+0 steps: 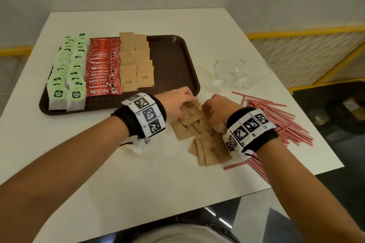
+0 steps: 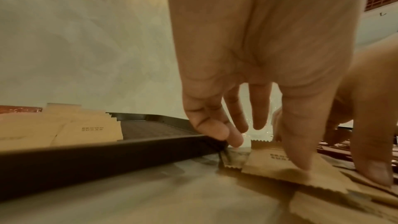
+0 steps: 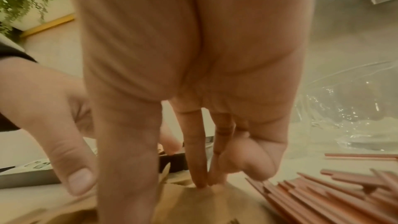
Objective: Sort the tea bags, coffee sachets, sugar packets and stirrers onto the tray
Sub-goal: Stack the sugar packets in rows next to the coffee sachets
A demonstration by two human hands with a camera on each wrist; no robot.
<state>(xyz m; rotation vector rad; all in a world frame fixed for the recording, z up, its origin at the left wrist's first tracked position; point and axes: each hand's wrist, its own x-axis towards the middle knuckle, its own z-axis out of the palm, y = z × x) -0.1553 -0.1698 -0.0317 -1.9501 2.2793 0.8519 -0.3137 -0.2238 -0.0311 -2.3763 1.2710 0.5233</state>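
A brown tray (image 1: 193, 61) holds rows of green tea bags (image 1: 67, 69), red coffee sachets (image 1: 102, 65) and brown sugar packets (image 1: 136, 61). Loose sugar packets (image 1: 207, 152) lie in a heap on the white table in front of the tray's near right corner. My left hand (image 1: 184, 104) reaches into the heap; its thumb (image 2: 301, 156) presses flat on one packet (image 2: 273, 161) and its straight fingers touch the table behind it. My right hand (image 1: 214, 110) is beside it, pinching a raised packet (image 3: 193, 198) between thumb and two fingers. Red-and-white stirrers (image 1: 286, 124) lie piled to the right.
A crumpled clear plastic bag (image 1: 239, 73) lies on the table behind the stirrers. The tray's right third (image 1: 173, 69) is bare. The table's right edge (image 1: 324, 136) runs close past the stirrers, with a yellow railing (image 1: 306, 31) beyond.
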